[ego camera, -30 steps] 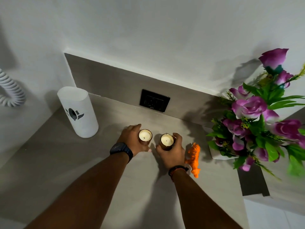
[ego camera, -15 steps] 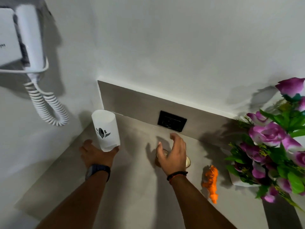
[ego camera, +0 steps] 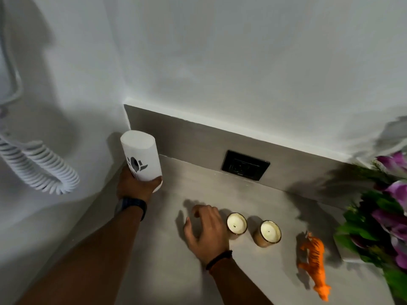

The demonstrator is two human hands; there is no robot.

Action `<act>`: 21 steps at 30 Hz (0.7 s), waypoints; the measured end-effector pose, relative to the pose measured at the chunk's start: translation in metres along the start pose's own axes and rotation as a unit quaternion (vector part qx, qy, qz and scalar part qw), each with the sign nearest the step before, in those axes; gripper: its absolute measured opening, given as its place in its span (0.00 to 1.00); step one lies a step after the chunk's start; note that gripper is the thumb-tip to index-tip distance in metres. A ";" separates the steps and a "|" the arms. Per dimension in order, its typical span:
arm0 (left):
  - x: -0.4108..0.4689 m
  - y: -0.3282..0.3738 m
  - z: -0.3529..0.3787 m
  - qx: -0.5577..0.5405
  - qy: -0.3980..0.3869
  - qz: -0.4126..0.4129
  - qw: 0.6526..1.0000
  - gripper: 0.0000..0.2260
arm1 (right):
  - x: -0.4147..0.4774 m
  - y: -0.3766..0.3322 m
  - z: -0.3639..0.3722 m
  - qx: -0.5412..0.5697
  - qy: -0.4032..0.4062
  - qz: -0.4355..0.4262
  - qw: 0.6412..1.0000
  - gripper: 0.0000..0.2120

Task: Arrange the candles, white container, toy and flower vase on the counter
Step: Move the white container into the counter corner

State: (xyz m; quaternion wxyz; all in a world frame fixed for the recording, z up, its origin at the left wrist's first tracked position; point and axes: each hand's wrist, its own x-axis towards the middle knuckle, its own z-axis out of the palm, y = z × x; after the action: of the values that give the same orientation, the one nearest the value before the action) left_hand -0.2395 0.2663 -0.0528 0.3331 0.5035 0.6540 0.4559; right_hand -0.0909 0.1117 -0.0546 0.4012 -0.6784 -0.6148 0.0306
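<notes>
My left hand [ego camera: 134, 186] gripped the white container [ego camera: 141, 158] near its base, tilted, left of the wall socket [ego camera: 245, 165], in the counter [ego camera: 198, 271] corner. My right hand [ego camera: 206, 232], fingers loosely spread and empty, hovered just left of the two candles [ego camera: 253, 228], which stood side by side below the socket. The toy [ego camera: 313, 260] lay farther right, the flower vase [ego camera: 383, 219] beyond. I judged the candles placed and the container unsettled.

Bathroom or hotel vanity: wall-mounted dryer's coiled cord [ego camera: 37, 172] beside counter [ego camera: 167, 271].
</notes>
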 end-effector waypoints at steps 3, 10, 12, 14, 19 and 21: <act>0.023 0.002 0.002 0.002 -0.013 -0.003 1.000 0.38 | -0.008 0.000 0.011 -0.020 -0.071 -0.007 0.997 0.16; 0.051 0.005 0.004 -0.011 -0.024 0.009 1.000 0.38 | -0.027 0.010 0.029 -0.138 -0.208 0.003 0.968 0.28; 0.056 0.006 0.004 -0.012 -0.018 0.014 1.000 0.38 | -0.029 0.011 0.031 -0.141 -0.216 0.005 0.966 0.29; 0.060 0.006 0.005 -0.009 -0.005 0.023 1.000 0.38 | -0.030 0.013 0.032 -0.143 -0.224 0.003 0.964 0.30; 0.070 0.003 0.006 0.012 0.016 0.033 0.999 0.38 | -0.030 0.014 0.033 -0.144 -0.235 0.000 0.961 0.31; 0.073 0.001 0.005 0.022 0.019 0.039 0.999 0.39 | -0.030 0.014 0.033 -0.147 -0.235 0.000 0.961 0.31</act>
State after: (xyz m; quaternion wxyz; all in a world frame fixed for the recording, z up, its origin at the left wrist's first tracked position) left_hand -0.2542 0.3382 -0.0517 0.2919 0.5269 0.6498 0.4637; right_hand -0.1046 0.1042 -0.0987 0.1413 -0.7037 -0.6892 0.0987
